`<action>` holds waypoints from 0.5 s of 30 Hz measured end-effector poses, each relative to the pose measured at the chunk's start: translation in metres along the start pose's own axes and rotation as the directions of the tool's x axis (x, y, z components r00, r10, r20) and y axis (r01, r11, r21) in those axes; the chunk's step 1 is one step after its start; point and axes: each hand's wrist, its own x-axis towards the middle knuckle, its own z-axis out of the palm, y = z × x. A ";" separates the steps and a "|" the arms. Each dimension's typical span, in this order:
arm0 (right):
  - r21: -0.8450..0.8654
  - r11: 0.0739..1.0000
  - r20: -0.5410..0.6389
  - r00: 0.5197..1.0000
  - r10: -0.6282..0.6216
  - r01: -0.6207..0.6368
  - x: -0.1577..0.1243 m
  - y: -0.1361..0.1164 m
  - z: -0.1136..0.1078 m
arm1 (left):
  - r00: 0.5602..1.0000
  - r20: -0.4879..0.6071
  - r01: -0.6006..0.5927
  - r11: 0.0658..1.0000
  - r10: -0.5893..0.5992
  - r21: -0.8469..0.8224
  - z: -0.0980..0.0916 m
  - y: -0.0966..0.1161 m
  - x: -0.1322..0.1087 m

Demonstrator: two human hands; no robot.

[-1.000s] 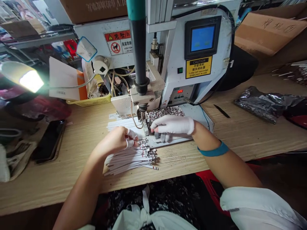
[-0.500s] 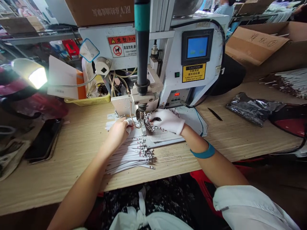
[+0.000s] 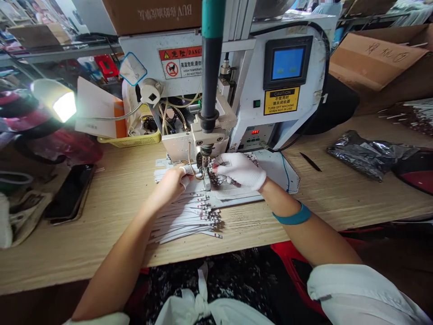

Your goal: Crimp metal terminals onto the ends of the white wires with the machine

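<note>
My left hand [image 3: 171, 184], with white covers on some fingertips, is closed just left of the soldering head [image 3: 204, 155]. Its fingers pinch a white flat cable, whose end lies under the tip. On the other side, my right hand [image 3: 241, 171] wears a white glove with bare fingertips showing. Those fingertips are pressed together close to the tip, and what they hold is too small to make out. Beneath the right hand lies a heap of small metallic parts [image 3: 216, 179]. A bundle of white cables [image 3: 182, 221] with small dark ends spreads over the table below my left hand.
The machine [image 3: 248, 99] carries a blue screen [image 3: 288, 62] and a red digit display. Left are a lit lamp [image 3: 56, 99], a yellow basket [image 3: 130, 141] and a phone [image 3: 70, 193]. Right are dark tweezers [image 3: 310, 161], a plastic bag [image 3: 368, 153] and a cardboard box [image 3: 375, 58].
The whole view has shifted slightly, so things appear farther right. My right fingers have closed in a little near the tip. The left hand keeps its pinch.
</note>
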 end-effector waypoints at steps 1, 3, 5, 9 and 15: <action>0.132 0.990 0.026 0.999 0.042 -0.045 -0.001 -0.001 0.000 | 1.000 0.021 0.007 0.999 -0.006 -0.040 -0.001 0.000 -0.001; 0.320 0.944 0.076 0.995 0.059 -0.081 -0.001 -0.003 0.002 | 0.998 0.062 0.030 0.990 -0.021 -0.140 -0.003 0.001 -0.001; 0.432 0.897 0.109 0.993 0.049 -0.092 -0.001 -0.003 0.004 | 0.996 0.088 0.045 0.965 -0.022 -0.260 -0.003 0.001 -0.001; 0.502 0.851 0.193 0.979 0.063 -0.154 0.000 0.000 0.009 | 0.991 0.122 0.107 0.901 -0.061 -0.421 0.000 0.003 -0.001; 0.480 0.857 0.208 0.973 0.095 -0.187 0.001 -0.002 0.010 | 0.986 0.119 0.158 0.878 -0.116 -0.451 -0.001 0.003 -0.003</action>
